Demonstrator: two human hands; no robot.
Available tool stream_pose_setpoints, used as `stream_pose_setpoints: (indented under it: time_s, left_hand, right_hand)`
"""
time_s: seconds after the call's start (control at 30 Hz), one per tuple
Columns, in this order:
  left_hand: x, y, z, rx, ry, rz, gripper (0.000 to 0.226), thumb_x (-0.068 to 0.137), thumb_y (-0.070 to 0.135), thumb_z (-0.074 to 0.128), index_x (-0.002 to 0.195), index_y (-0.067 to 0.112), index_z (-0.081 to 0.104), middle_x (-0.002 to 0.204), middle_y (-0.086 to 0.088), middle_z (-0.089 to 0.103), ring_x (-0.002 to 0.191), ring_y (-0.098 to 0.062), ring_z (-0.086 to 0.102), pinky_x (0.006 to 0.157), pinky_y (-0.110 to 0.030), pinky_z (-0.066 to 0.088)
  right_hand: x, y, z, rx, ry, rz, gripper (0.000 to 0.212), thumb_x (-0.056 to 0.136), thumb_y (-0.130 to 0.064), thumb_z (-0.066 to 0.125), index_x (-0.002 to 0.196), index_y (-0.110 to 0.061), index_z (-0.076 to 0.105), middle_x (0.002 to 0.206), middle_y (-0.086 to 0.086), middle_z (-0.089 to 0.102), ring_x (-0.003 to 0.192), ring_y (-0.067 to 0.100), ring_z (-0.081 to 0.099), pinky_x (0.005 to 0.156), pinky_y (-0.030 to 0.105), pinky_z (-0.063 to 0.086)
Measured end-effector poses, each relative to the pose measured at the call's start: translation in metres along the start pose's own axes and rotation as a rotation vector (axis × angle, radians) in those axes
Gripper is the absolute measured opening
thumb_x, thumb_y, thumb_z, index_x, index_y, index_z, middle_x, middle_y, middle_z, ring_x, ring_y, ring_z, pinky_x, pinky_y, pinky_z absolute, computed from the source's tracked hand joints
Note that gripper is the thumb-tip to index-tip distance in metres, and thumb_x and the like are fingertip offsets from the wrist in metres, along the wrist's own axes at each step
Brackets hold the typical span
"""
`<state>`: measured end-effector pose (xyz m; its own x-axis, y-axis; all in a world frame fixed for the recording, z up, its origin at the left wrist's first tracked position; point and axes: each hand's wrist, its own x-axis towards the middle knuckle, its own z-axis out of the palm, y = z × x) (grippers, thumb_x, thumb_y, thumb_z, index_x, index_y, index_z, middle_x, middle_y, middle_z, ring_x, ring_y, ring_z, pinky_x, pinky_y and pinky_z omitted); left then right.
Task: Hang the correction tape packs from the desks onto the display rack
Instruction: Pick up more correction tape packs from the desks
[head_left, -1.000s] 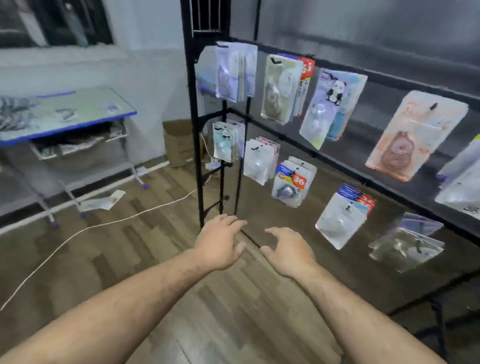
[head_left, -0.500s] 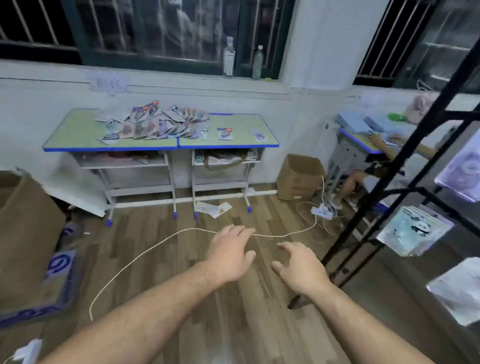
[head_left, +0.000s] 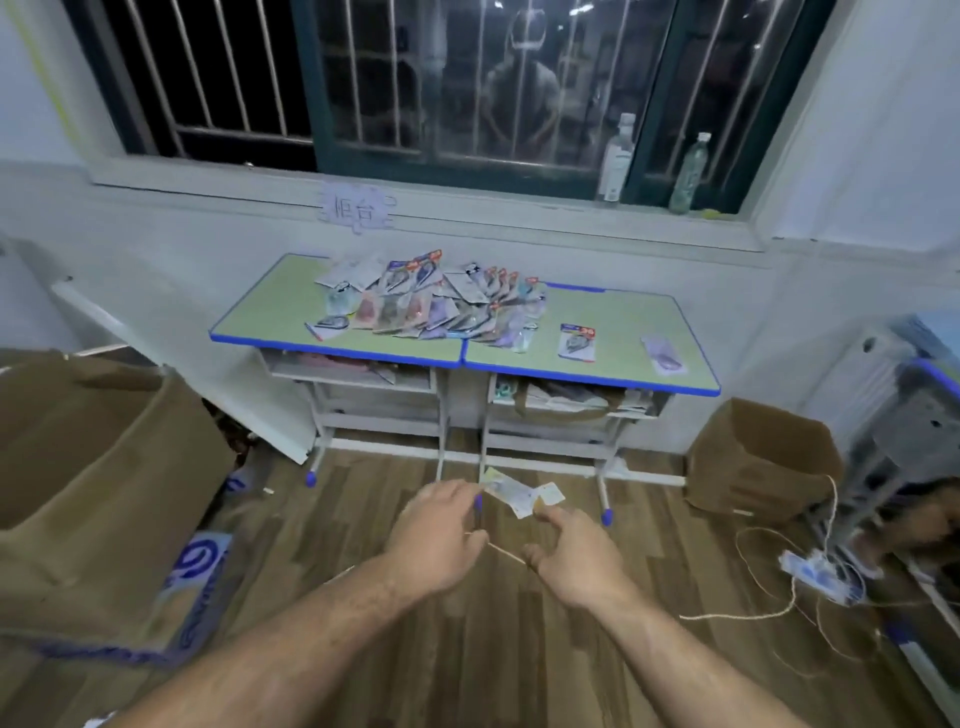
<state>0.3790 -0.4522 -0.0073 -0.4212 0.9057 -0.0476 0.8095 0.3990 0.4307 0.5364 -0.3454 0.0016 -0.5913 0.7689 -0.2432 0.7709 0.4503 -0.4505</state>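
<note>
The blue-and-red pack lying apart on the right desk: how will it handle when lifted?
The pack lies flat and thin, so it is probably light and hard to get under. It looks like a card-backed blister, likely fairly stiff. Being flat, it should slide rather than roll.

Both hands, left (head_left: 439, 540) and right (head_left: 574, 558), reach forward, fingers loosely curled.

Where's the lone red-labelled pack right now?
Head view: the pack lies on the right desk, between the pile at left and a purple pack at right.
</note>
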Motion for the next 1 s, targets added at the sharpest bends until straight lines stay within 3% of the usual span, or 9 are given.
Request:
stream_pose_setpoints:
  time_s: [0.23,0.37,0.53,0.7,0.9,1.0]
  left_hand:
    - [0.105,-0.029,-0.033,-0.014,0.054,-0.150,0.063,0.095,0.040,0.061,0.154,0.031,0.039,0.157,0.010,0.044,0.147,-0.015,0.035,0.123,-0.037,0.028]
    - [0.154,-0.053,-0.045,-0.032,0.084,-0.189,0.057,0.095,0.036,0.063,0.149,0.031,0.045,0.149,0.012,0.051,0.140,-0.012,0.042,0.120,-0.032,0.032]
    - [0.225,-0.097,-0.048,-0.057,0.047,-0.224,0.056,0.099,0.040,0.058,0.152,0.030,0.041,0.154,0.007,0.046,0.142,-0.013,0.041,0.118,-0.032,0.032]
    - [0.334,-0.155,-0.056,-0.111,-0.069,-0.288,0.054,0.104,0.032,0.055,0.153,0.015,0.039,0.155,-0.007,0.044,0.142,-0.021,0.041,0.117,-0.031,0.029]
    - [0.440,-0.207,-0.091,-0.088,-0.022,-0.205,0.066,0.099,0.039,0.057,0.158,0.023,0.033,0.161,-0.001,0.038,0.145,-0.022,0.036,0.120,-0.037,0.031]
    - [0.485,-0.225,-0.104,-0.100,-0.026,-0.208,0.060,0.098,0.038,0.056,0.154,0.024,0.038,0.154,-0.002,0.047,0.136,-0.023,0.047,0.112,-0.037,0.040]
  right_hand:
    - [0.131,-0.042,-0.044,0.041,-0.044,-0.140,0.050,0.094,-0.042,0.067,0.141,-0.031,0.057,0.137,-0.008,0.063,0.121,0.012,0.061,0.096,0.028,0.048]
    - [0.187,-0.061,-0.047,0.084,-0.101,-0.214,0.031,0.098,-0.030,0.064,0.128,-0.028,0.066,0.124,-0.010,0.063,0.111,0.010,0.059,0.085,0.021,0.041]
    - [0.272,-0.081,-0.036,0.004,-0.142,-0.223,0.016,0.095,-0.029,0.061,0.109,-0.026,0.069,0.108,-0.007,0.068,0.104,0.013,0.064,0.093,0.030,0.051]
    - [0.371,-0.113,-0.036,0.018,-0.120,-0.159,0.044,0.095,-0.040,0.062,0.138,-0.027,0.060,0.140,-0.003,0.061,0.125,0.017,0.058,0.101,0.031,0.046]
    - [0.480,-0.160,-0.057,0.082,-0.088,-0.070,0.046,0.096,-0.035,0.064,0.139,-0.021,0.061,0.141,0.001,0.062,0.124,0.019,0.060,0.095,0.024,0.044]
    - [0.528,-0.176,-0.067,0.072,-0.082,-0.065,0.039,0.098,-0.035,0.060,0.134,-0.019,0.063,0.134,0.002,0.066,0.120,0.022,0.062,0.085,0.022,0.043]
